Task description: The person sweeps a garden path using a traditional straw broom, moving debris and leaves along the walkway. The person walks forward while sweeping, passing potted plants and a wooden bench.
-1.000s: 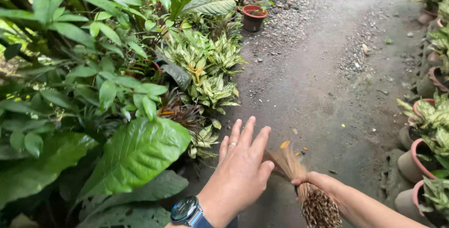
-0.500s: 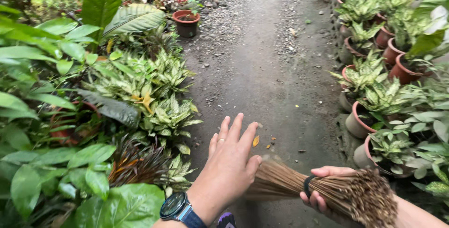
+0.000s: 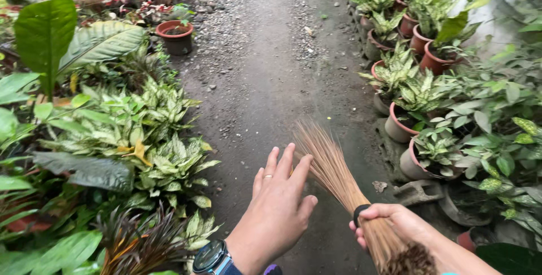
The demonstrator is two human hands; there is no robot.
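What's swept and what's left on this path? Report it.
Done: the dirt path near the hands shows few leaves. In hand: the right hand grips the stick broom, bristles fanned over the path; the left hand is open beside them. Left: pebbles and scattered bits farther up, one dry leaf by the pots.

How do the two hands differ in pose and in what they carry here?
The left hand is open with fingers spread and holds nothing, while the right hand is closed around the stick broom. The left hand wears a ring and a wristwatch; the right hand shows neither. Both reach forward over the dirt path.
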